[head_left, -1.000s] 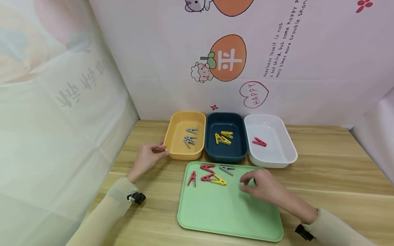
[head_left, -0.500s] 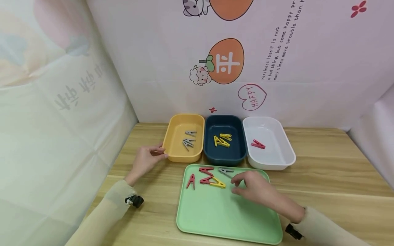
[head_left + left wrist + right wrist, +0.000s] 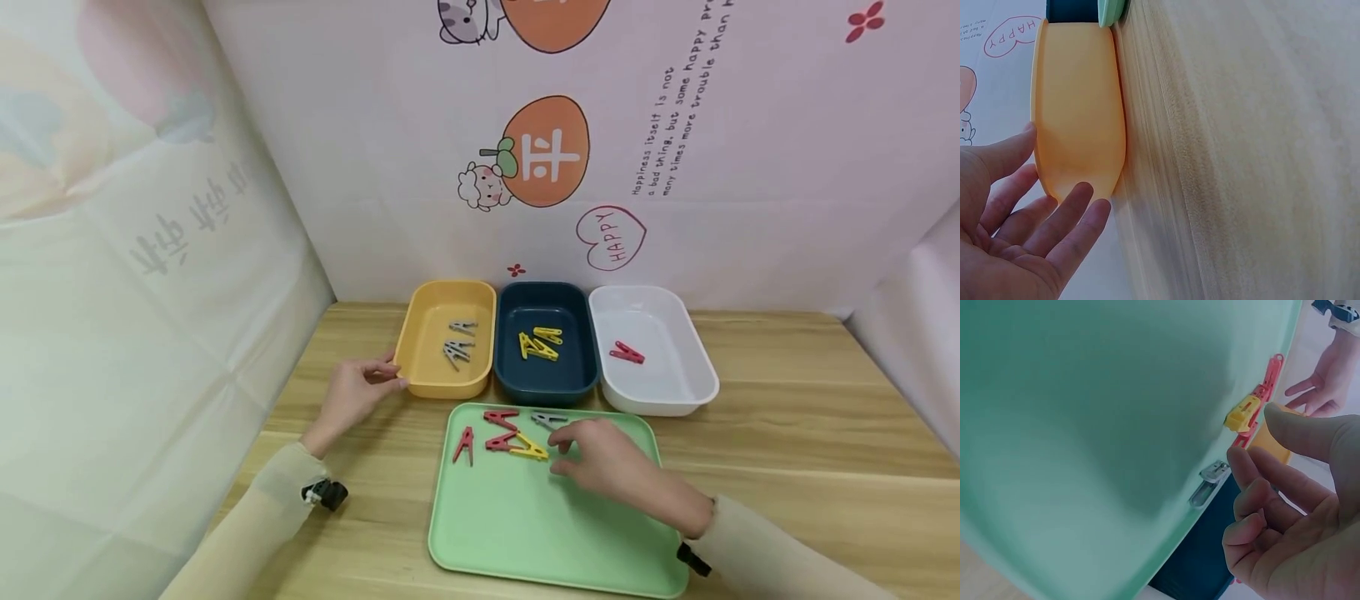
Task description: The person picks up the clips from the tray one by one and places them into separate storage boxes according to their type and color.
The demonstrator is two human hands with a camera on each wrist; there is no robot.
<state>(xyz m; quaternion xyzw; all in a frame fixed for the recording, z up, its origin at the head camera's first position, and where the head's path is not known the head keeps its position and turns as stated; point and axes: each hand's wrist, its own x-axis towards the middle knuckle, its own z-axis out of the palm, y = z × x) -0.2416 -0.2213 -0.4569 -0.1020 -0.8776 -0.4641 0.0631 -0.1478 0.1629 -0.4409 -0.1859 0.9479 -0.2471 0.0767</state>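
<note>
Right hand over green tray, thumb and index parted, grasping nothing, just beside yellow clothespin. That pin lies on the tray, touching one of three red clothespins; gray clothespin near the tray's far edge. Left hand rests thumb and fingers, relaxed, against yellow-orange bin holding gray clothespins. Navy bin holds yellow ones; white bin, one red.

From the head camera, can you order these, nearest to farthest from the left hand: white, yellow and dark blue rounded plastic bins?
1. Yellow rounded plastic bin: beside the left hand.
2. Dark blue rounded plastic bin: middle.
3. White rounded plastic bin: right end.
</note>
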